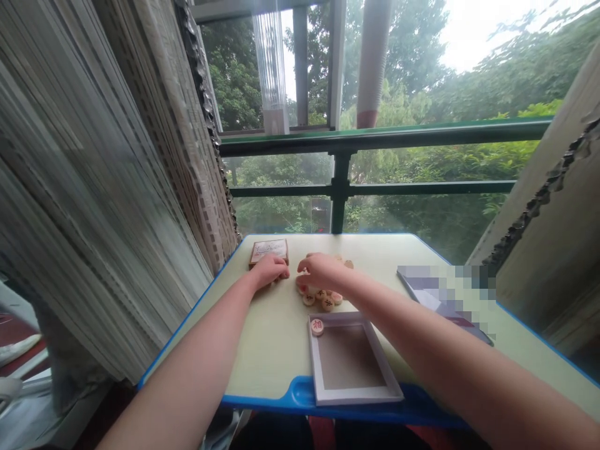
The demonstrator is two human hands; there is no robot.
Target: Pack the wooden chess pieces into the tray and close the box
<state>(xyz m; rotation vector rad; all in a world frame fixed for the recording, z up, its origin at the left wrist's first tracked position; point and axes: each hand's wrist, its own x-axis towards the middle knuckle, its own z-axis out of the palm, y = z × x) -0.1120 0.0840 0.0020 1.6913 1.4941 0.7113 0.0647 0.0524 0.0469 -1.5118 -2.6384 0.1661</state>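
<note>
Several round wooden chess discs [323,299] lie in a heap in the middle of the pale table [272,350]. My right hand [317,270] rests curled on top of the heap, fingers bent down over the discs. My left hand [270,270] lies just left of the heap, fingers closed, in front of a flat box lid [269,250]. What either hand holds is hidden. An open shallow box [349,361] sits at the near edge with one red-marked disc [317,326] in its far left corner.
The table has a blue rim [300,395]. A booklet [438,299], partly blurred out, lies at the right. Curtains hang close on both sides. A green railing [384,134] and window stand behind the table.
</note>
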